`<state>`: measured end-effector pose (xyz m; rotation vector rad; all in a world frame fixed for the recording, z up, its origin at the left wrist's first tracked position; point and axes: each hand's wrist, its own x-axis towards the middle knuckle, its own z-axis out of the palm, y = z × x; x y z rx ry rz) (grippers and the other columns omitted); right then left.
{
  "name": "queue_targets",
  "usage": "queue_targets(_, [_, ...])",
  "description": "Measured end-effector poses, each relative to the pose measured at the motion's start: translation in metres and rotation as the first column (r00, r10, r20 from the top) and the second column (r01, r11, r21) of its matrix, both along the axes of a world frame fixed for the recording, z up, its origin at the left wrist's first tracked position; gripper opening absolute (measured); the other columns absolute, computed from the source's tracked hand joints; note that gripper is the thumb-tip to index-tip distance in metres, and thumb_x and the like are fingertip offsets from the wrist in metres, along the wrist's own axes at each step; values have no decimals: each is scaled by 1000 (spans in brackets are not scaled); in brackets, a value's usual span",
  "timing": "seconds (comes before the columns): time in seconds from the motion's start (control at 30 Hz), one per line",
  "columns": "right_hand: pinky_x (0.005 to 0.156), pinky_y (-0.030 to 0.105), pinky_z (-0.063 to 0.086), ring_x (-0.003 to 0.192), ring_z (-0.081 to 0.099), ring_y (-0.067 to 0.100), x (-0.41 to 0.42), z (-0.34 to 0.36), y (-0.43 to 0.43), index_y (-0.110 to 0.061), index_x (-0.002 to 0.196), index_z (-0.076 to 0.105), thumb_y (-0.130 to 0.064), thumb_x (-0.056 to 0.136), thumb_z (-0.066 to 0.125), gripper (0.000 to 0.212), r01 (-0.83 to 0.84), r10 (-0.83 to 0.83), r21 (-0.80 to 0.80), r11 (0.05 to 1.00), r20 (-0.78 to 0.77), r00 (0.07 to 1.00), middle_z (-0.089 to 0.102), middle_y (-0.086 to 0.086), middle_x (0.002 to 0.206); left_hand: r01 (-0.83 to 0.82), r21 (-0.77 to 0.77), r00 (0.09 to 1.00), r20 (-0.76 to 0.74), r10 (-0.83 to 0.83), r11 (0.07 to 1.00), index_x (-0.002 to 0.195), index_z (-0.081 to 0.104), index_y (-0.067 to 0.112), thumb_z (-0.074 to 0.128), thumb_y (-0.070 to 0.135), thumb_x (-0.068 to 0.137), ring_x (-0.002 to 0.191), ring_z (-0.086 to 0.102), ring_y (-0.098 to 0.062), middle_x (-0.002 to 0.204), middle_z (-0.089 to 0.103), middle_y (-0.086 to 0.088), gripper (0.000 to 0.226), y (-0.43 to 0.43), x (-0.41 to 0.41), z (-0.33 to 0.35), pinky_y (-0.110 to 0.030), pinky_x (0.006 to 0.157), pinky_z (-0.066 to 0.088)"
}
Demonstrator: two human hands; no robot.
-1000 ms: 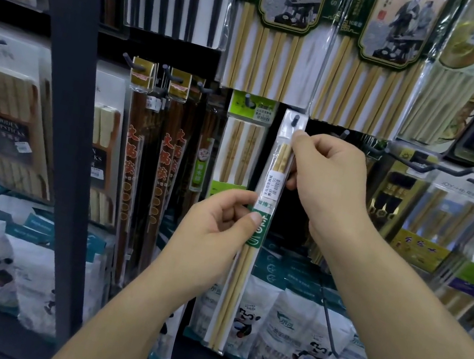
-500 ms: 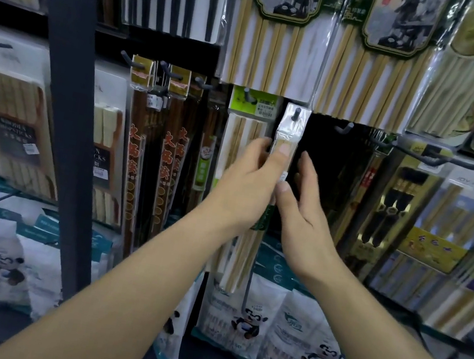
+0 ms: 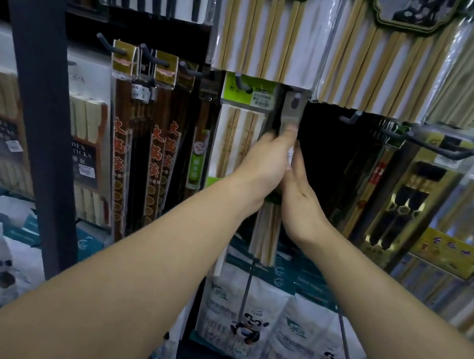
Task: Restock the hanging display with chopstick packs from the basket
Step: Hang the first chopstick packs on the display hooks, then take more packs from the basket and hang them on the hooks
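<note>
At a shop-rack peg (image 3: 297, 99) | fingertips (image 3: 289, 130) of the left hand (image 3: 263, 165) are pinched on the chopstick pack (image 3: 265, 237) just below its header, which is hung on the peg | straight fingers (image 3: 296, 161) of the right hand (image 3: 301, 190) are laid against its side | pack judged light, slim, film-slick; best gripped at the stiffer header.

Arms outstretched; left hand (image 3: 267, 161) pinching with thumb, right hand (image 3: 301, 190) flat alongside.
</note>
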<state>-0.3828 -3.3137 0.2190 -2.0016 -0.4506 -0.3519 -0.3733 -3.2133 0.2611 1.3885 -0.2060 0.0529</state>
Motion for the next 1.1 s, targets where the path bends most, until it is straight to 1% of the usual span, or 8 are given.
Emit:
queue_targets(0.17, [129, 31, 6, 154, 2, 1, 9, -7, -8, -27, 164, -3, -51, 108, 24, 67, -11, 12, -40, 999, 25, 1000, 1, -9, 172, -16, 32, 1000, 23, 15, 999, 149, 47, 10, 48, 37, 107, 107, 59, -7, 131, 60, -1, 49, 2, 3, -6, -15, 76, 41])
queue_targets(0.33, [106, 0, 6, 146, 4, -7, -15, -18, -18, -28, 163, -3, -67, 94, 25, 84, 21, -25, -93, 995, -49, 998, 0, -11, 171, -5, 147, 999, 50, -2, 989, 157, 37, 12, 47, 41, 107, 133, 42, -7, 157, 45, -2, 59, 7, -18, -14, -17, 98, 36])
queue_targets(0.5, [125, 35, 21, 153, 20, 8, -60, -33, -36, -30, 164, 13, -67, 96, 33, 80, 51, -63, -101, 994, -114, 992, 19, -7, 170, -32, 265, 998, 63, 16, 964, 164, 14, 17, 56, 37, 104, 154, 22, -15, 170, 22, 0, 76, 15, -70, -34, -23, 112, 21])
queue_targets(0.63, [98, 15, 42, 126, 50, -3, -109, -76, -48, -31, 147, 46, -52, 103, 47, 49, 75, -113, -220, 973, -167, 979, 51, -13, 145, -94, 319, 989, 140, 52, 943, 163, 18, 26, 55, 40, 102, 145, 28, 4, 167, 25, 12, 72, 27, -128, -74, -17, 107, 27])
queue_targets(0.7, [75, 2, 44, 106, 56, -10, -132, -106, -52, -34, 133, 55, -43, 103, 54, 31, 20, -93, -289, 957, -244, 965, 58, -19, 123, -229, 362, 966, 198, 166, 904, 153, 40, 24, 52, 37, 102, 113, 48, 23, 145, 49, 21, 54, 38, -147, -107, -2, 92, 38])
queue_targets(0.87, [72, 7, 47, 91, 63, -7, -182, -216, -50, -32, 110, 65, -33, 99, 65, 11, -163, -49, -395, 904, -475, 879, 68, -17, 101, -240, 547, 946, -55, 321, 802, 111, 63, 27, 54, 31, 104, 72, 63, -7, 81, 65, 13, 12, 59, -177, -232, -31, 62, 50])
queue_targets(1.0, [84, 34, 53, 92, 68, 18, -215, -325, -52, -19, 108, 71, -24, 96, 66, 15, -311, -103, -511, 801, -629, 770, 71, -4, 96, -99, 756, 862, -259, 435, 647, 118, 61, 18, 55, 25, 101, 101, 62, -30, 108, 66, -7, 19, 78, -211, -342, -40, 84, 50])
queue_targets(1.1, [72, 27, 41, 92, 65, 21, -237, -390, -57, -16, 109, 70, -23, 95, 65, 17, -408, -137, -533, 741, -715, 685, 63, -4, 92, -12, 834, 774, -342, 533, 552, 130, 58, 10, 49, 31, 102, 121, 51, -41, 128, 57, -19, 36, 94, -238, -400, -46, 97, 42])
